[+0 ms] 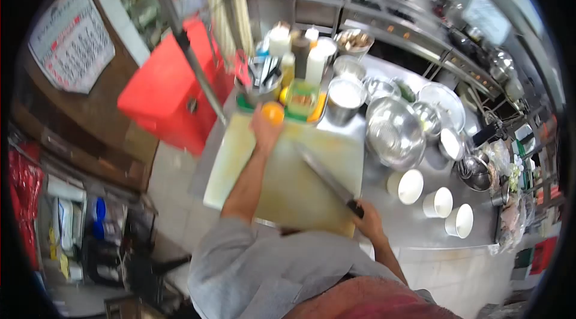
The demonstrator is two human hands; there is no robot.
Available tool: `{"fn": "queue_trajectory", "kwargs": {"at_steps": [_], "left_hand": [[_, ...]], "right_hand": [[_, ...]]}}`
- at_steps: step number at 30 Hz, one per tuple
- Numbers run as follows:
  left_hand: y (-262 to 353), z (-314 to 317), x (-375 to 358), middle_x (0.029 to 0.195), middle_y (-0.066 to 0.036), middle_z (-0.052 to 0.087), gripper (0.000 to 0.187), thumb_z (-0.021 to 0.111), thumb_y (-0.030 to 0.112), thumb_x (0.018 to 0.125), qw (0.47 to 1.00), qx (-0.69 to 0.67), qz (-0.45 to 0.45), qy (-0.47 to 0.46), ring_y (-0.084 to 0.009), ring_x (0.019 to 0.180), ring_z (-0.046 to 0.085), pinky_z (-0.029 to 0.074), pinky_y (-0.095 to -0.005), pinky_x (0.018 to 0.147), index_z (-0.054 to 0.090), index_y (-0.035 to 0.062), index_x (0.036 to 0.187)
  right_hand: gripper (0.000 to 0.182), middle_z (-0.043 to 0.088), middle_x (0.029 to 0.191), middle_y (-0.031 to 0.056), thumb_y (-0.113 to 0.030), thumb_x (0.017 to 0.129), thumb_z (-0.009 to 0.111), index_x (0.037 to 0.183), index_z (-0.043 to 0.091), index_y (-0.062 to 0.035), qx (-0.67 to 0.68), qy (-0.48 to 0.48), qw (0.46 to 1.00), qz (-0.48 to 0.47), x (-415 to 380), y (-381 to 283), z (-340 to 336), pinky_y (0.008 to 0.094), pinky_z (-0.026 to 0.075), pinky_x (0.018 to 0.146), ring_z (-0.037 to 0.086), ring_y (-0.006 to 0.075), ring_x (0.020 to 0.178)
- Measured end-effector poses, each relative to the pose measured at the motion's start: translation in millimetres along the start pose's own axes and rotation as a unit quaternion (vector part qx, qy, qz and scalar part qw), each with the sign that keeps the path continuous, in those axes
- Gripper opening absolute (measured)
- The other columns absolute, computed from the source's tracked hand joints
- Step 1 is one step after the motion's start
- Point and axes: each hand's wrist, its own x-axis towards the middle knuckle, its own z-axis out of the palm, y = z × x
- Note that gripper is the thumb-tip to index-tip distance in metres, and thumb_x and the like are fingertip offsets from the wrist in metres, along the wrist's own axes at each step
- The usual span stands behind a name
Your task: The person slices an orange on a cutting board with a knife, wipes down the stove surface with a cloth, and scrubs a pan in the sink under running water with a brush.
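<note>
My left hand (pixel 267 130) reaches to the far edge of the cutting board (pixel 288 193), its fingers closed around a round orange (pixel 273 113). Blur hides whether the fruit is whole or cut. Near the board's right front corner, my right hand (pixel 370 225) grips the dark handle of a kitchen knife (pixel 327 178). Its long blade points away to the left over the board; contact with the surface cannot be made out. Just beyond the left hand, a tray holds a clear green-rimmed container (pixel 302 101) with brownish food inside, and yellow pieces lie beside it.
Squeeze bottles (pixel 315 66) and a metal container of utensils (pixel 265 82) stand behind the board. Steel bowls (pixel 395 133) and several white tubs (pixel 405 187) occupy the counter's right side. A red bin (pixel 162 94) stands left, beside a slanting metal pole (pixel 189 49).
</note>
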Motion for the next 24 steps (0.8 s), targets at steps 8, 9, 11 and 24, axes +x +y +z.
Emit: {"fn": "queue_trajectory", "kwargs": {"at_steps": [8, 9, 11, 24], "left_hand": [[38.4, -112.4, -68.3, 0.115, -0.018, 0.044, 0.077, 0.074, 0.023, 0.057, 0.962, 0.086, -0.049, -0.254, -0.0340, 0.111, 0.041, 0.032, -0.0478, 0.093, 0.036, 0.0032, 0.121], [45.2, -116.7, -72.1, 0.115, -0.018, 0.044, 0.077, 0.074, 0.023, 0.057, 0.963, 0.084, -0.037, -0.253, -0.0340, 0.111, 0.041, 0.032, -0.0478, 0.093, 0.036, 0.0032, 0.121], [61.0, -120.7, -83.6, 0.119, -0.018, 0.041, 0.078, 0.073, 0.023, 0.057, 0.945, 0.118, -0.053, -0.300, -0.0339, 0.112, 0.038, 0.028, -0.0477, 0.095, 0.035, 0.0044, 0.123], [55.7, -84.9, -137.6, 0.111, -0.019, 0.046, 0.062, 0.075, 0.008, 0.062, 0.974, -0.156, 0.043, -0.158, -0.0352, 0.104, 0.043, 0.035, -0.0418, 0.092, 0.043, 0.0027, 0.115]], "right_hand": [[0.047, 0.061, 0.089, 0.0150, -0.012, 0.073, 0.058, 0.119, 0.047, -0.0074, 0.129, -0.075, 0.988, -0.033, 27.2, -17.3, 2.6, 0.0322, 0.048, 0.069, 0.060, 0.0232, 0.074], [0.047, 0.061, 0.089, 0.0150, -0.012, 0.073, 0.058, 0.119, 0.047, -0.0074, 0.132, -0.063, 0.989, -0.033, 27.7, -23.9, 1.0, 0.0322, 0.048, 0.069, 0.060, 0.0232, 0.074], [0.046, 0.061, 0.084, 0.0125, -0.013, 0.077, 0.056, 0.121, 0.046, -0.0065, 0.159, -0.131, 0.978, -0.031, 26.9, -37.3, -6.0, 0.0303, 0.047, 0.061, 0.057, 0.0175, 0.062], [0.039, 0.058, 0.087, 0.0098, -0.009, 0.077, 0.054, 0.115, 0.049, -0.0033, 0.185, -0.158, 0.962, -0.124, 15.5, -23.5, 10.2, 0.0319, 0.044, 0.075, 0.053, 0.0180, 0.081]]}}
